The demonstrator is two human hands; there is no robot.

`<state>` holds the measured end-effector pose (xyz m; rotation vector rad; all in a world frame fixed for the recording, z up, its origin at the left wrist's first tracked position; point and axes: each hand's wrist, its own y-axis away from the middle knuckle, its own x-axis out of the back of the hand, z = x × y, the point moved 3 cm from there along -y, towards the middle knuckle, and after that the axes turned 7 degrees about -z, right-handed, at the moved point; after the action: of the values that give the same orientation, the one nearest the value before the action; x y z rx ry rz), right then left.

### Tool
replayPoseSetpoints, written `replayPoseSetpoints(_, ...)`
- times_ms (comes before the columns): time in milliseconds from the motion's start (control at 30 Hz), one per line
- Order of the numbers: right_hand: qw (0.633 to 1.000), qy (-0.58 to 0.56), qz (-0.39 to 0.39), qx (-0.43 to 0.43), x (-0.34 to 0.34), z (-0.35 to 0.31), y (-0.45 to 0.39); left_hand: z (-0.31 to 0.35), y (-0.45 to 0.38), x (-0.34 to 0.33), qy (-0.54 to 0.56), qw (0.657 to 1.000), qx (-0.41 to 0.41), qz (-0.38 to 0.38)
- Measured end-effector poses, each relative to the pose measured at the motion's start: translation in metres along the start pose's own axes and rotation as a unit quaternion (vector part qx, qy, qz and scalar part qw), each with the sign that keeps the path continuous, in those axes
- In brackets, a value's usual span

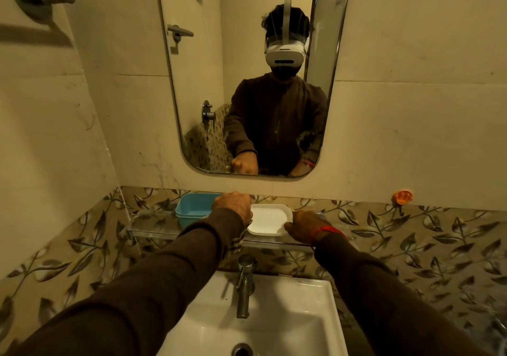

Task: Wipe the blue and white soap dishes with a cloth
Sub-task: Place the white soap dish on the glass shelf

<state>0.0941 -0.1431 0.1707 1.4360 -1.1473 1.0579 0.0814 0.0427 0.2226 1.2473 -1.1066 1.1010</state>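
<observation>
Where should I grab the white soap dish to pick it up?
Grab the white soap dish by its raised rim on the right short end, coming from the right. That end is free beside the right hand; the left hand with the cloth crowds the other.

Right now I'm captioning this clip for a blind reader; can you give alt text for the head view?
A person's left hand, holding a checked cloth, and right hand reach to a white soap dish on a glass shelf, with a blue soap dish to its left. Below sits a white sink with a tap; above hangs a mirror.
</observation>
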Motion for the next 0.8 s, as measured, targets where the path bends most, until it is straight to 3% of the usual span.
replayPoseSetpoints(233,0.998,-0.043,-0.048,0.004,-0.009,0.000,-0.006,0.001,-0.003,-0.006,-0.046,0.999,0.007,0.002)
replayPoseSetpoints(367,1.000,-0.015,-0.026,0.000,-0.012,0.003,-0.009,0.000,-0.002,-0.004,-0.036,0.999,0.011,0.002)
replayPoseSetpoints(567,0.999,0.007,-0.001,-0.036,-0.013,0.015,-0.010,-0.006,0.006,0.008,-0.027,0.998,-0.019,0.060)
replayPoseSetpoints(700,0.986,-0.146,0.064,-0.038,-0.001,0.021,0.007,-0.008,0.015,0.014,-0.006,0.995,-0.041,0.091)
replayPoseSetpoints(800,0.962,-0.226,0.148,0.032,0.016,0.007,0.033,-0.010,0.031,0.019,0.067,0.984,-0.092,0.138)
